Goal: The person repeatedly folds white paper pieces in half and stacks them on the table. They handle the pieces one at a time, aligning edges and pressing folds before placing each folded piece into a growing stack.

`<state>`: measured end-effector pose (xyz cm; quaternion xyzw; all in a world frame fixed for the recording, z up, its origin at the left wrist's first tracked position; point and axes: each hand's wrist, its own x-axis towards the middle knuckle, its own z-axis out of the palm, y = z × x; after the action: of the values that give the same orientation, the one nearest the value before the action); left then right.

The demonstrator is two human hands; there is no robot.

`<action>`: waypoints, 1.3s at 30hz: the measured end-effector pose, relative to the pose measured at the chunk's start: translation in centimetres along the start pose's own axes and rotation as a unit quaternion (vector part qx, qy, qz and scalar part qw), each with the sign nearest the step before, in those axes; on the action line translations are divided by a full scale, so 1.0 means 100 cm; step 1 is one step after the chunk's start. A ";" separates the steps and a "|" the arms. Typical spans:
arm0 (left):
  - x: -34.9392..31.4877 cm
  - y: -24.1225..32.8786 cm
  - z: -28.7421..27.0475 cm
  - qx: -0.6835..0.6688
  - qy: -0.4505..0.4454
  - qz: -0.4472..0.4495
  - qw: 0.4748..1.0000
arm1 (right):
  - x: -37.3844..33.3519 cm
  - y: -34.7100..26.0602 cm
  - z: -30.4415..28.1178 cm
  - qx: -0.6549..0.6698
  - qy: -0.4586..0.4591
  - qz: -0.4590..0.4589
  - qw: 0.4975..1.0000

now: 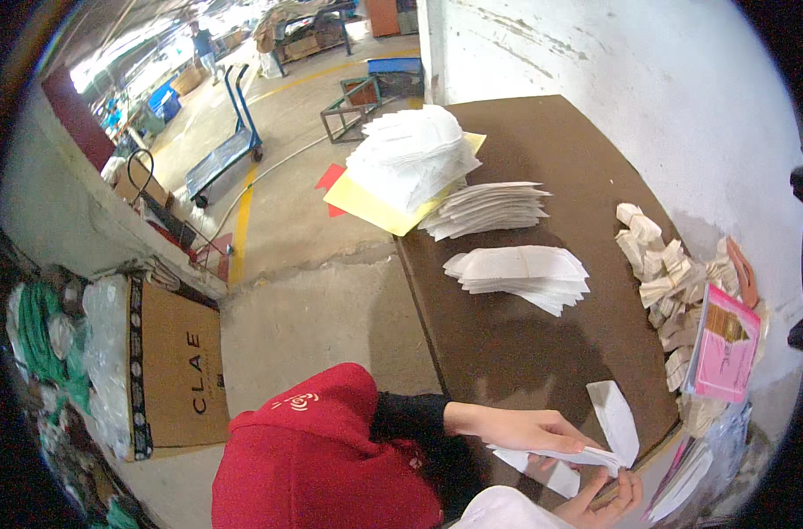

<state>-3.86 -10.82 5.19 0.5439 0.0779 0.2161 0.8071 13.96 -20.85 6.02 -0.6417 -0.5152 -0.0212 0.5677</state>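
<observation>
A folded white paper piece (595, 456) is gripped between my two hands above the near end of the brown table (595, 167). My left hand (526, 429) comes in from the left in a black sleeve, closed on the paper with its fingers along the top. At the paper's right end, the fingertips of my right hand (608, 502) pinch it. A white flap (615, 423) stands out beyond the fingers; whether it belongs to the same piece I cannot tell. More white paper (563, 480) shows below my left hand. Farther off lies a fanned stack of white paper pieces (520, 267).
Behind that are another paper stack (489, 210) and a tall white pile (410, 154) on a yellow sheet (366, 204). Beige bundles (670, 278) and a pink booklet (726, 348) line the wall side. Leftward stand a cardboard box (185, 370) and a blue trolley (220, 163).
</observation>
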 end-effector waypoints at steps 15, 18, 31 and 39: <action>-0.036 0.011 -0.028 -0.112 0.290 0.081 0.947 | -0.018 -0.028 0.007 0.132 0.037 -0.003 0.991; -0.041 0.017 -0.019 -0.167 0.156 0.016 0.973 | -0.027 -0.046 -0.003 0.195 0.113 0.121 0.967; -0.034 -0.013 0.022 -0.154 0.050 -0.113 0.980 | -0.012 -0.029 -0.007 0.091 -0.060 0.086 0.990; -0.022 -0.016 0.023 -0.143 0.056 -0.129 0.980 | -0.016 -0.005 -0.007 0.098 -0.053 0.126 0.986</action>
<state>-4.61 -14.19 4.37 0.3952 0.1607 0.1495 0.8920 13.24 -22.52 5.63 -0.6434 -0.4591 0.1349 0.5976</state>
